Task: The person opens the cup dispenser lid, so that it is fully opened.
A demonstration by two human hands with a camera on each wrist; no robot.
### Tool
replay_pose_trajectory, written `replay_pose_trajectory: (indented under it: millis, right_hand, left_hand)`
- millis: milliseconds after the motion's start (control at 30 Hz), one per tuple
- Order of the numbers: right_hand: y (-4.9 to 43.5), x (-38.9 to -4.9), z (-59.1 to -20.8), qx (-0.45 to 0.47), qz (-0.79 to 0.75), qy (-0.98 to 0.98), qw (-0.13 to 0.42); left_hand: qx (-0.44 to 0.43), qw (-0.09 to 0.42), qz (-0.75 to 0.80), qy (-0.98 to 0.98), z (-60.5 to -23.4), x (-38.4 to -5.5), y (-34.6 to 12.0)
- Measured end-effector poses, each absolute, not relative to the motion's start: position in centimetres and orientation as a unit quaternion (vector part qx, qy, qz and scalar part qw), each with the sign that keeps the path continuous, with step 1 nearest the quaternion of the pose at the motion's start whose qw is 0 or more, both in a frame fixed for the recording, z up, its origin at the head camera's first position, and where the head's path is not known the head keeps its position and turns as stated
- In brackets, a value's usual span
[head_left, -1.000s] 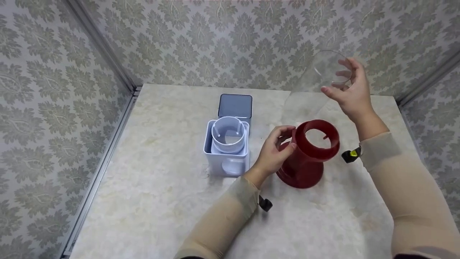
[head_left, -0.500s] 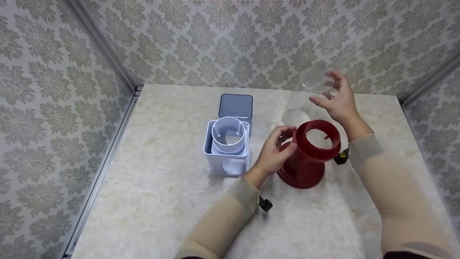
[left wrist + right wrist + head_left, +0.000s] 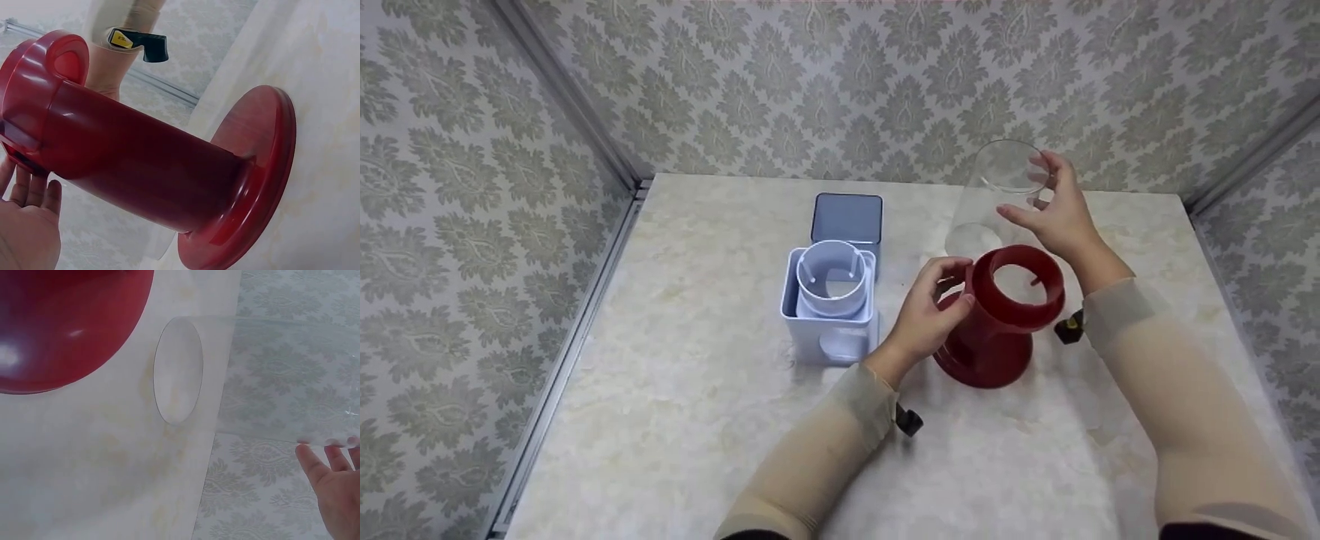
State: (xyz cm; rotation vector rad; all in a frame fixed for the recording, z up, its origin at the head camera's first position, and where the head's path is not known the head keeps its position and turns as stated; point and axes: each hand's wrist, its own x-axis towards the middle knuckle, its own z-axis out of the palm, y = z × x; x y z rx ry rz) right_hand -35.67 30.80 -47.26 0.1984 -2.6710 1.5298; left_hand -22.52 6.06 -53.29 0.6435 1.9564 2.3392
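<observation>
A glossy red stand (image 3: pixel 986 334) with a round foot and a wide hollow collar stands upright on the table. My left hand (image 3: pixel 924 311) grips a lug on the left side of its collar; in the left wrist view, the fingers (image 3: pixel 35 191) reach under that part. Behind the stand is a clear tube (image 3: pixel 986 199), its lower end at the table top near the back edge. My right hand (image 3: pixel 1057 214) holds the tube near its upper rim, thumb in front and fingers behind. The right wrist view shows fingertips (image 3: pixel 306 449) against the tube's wall.
Left of the stand sits a pale blue square container (image 3: pixel 831 341) with a round collar (image 3: pixel 831 281) inside its top. A dark translucent square box (image 3: pixel 847 217) stands right behind it. Patterned wall panels (image 3: pixel 780 97) rise along the table's back and sides.
My right hand has come down and to the left, lowering the tilted tube to the table behind the red stand. My left hand keeps its grip on the stand.
</observation>
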Motion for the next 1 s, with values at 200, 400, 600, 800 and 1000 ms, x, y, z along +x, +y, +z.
replay_pose_trajectory:
  millis: [200, 400, 600, 800, 1000]
  right_hand:
    - [31.2, -35.7, -46.9, 0.064, 0.495, -0.866, 0.017]
    - [32.9, -34.7, -46.3, 0.069, 0.489, -0.869, 0.040]
    - [35.4, -33.0, -45.3, 0.059, 0.458, -0.886, 0.050]
    - [37.6, -32.8, -44.0, 0.054, 0.405, -0.911, 0.051]
    - [39.5, -32.9, -44.9, 0.091, 0.260, -0.960, 0.058]
  left_hand:
    - [0.228, -0.008, 0.710, 0.666, -52.5, -22.8, 5.6]
    - [0.255, -0.009, 0.586, 0.769, -48.5, -21.1, 4.1]
    - [0.309, -0.050, 0.451, 0.836, -43.2, -19.1, 0.6]
    - [0.285, -0.117, 0.314, 0.898, -39.9, -19.3, -4.8]
    - [0.218, -0.148, 0.198, 0.944, -39.3, -21.8, -11.1]
